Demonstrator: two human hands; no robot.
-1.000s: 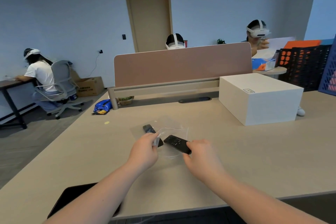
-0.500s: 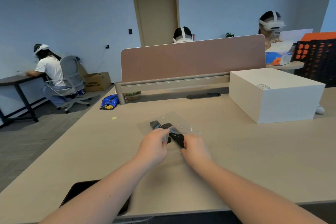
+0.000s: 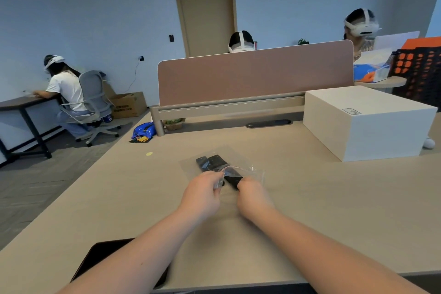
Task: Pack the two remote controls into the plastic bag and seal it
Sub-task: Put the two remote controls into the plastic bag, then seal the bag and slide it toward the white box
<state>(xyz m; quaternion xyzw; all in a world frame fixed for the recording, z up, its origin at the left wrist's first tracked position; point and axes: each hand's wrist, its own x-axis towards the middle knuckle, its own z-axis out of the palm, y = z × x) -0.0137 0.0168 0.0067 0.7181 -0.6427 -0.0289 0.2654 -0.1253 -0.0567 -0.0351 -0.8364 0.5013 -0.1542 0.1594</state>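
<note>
A clear plastic bag [image 3: 253, 170] lies on the beige table in front of me. Inside it, one black remote control [image 3: 203, 163] rests at the far left. A second black remote control [image 3: 220, 164] lies beside it, its far end deep in the bag and its near end at the opening. My left hand [image 3: 202, 194] pinches the bag's open edge on the left. My right hand [image 3: 254, 196] grips the near end of the second remote at the bag's mouth.
A white box [image 3: 367, 124] stands on the table at the right. A brown desk divider [image 3: 255, 74] runs across the back. A dark flat tablet [image 3: 105, 253] lies near the front edge under my left forearm. Several people sit at other desks.
My right hand has pushed the second remote further into the bag, alongside the first one. My left hand has kept its hold on the bag's edge.
</note>
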